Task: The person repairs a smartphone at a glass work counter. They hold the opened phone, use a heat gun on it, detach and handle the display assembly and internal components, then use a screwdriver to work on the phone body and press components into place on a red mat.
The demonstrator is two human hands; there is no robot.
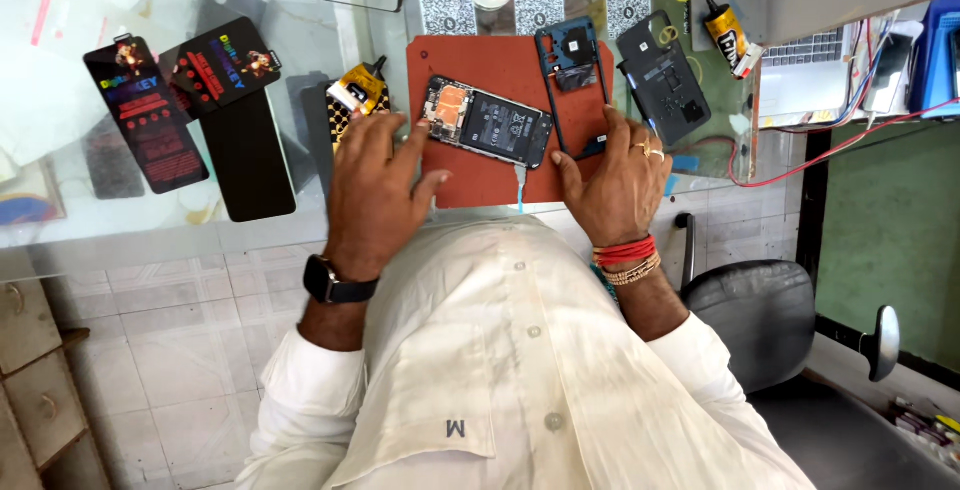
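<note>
- Glass-topped workbench (150,215) carries a rust-red rectangular work mat (480,185).
- Opened black smartphone with its circuit boards bared (488,122) lies tilted on the mat's middle — between both hands.
- Left hand (375,185), fingers spread, flat on the mat's left edge; fingertips touch the phone's left end.
- Right hand (618,185), fingers loosely spread, rests on a dark blue plastic phone frame (572,65) — holding nothing.
</note>
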